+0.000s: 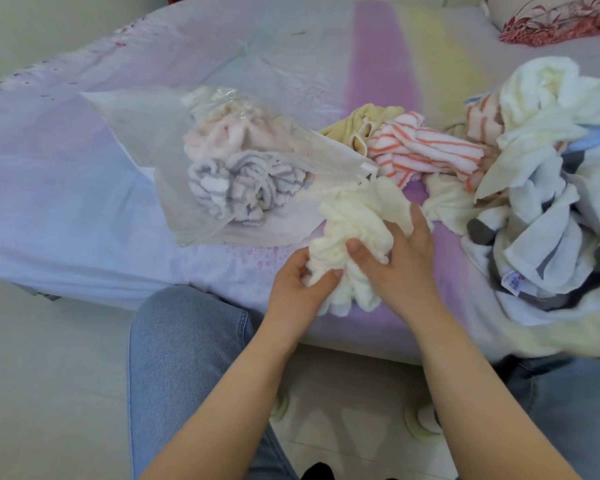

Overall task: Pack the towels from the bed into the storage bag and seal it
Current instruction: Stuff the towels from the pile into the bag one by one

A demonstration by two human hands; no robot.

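A clear plastic storage bag (160, 140) lies on the bed, its mouth facing right. Inside it sit a pale pink towel (232, 133) and a grey-striped towel (246, 185). Just in front of the bag's mouth is a bunched cream towel (357, 216). My left hand (298, 285) grips its lower left part, and my right hand (395, 261) grips its right side with the thumb pressed into the folds. Loose towels lie to the right: a yellow one (347, 126), an orange-striped one (426, 147), and a white and grey heap (551, 209).
The bed (84, 202) has a pastel purple sheet and its front edge runs just past my knees in blue jeans (184, 358). A red floral pillow (561, 22) lies at the far right corner. Tiled floor (49, 375) is below.
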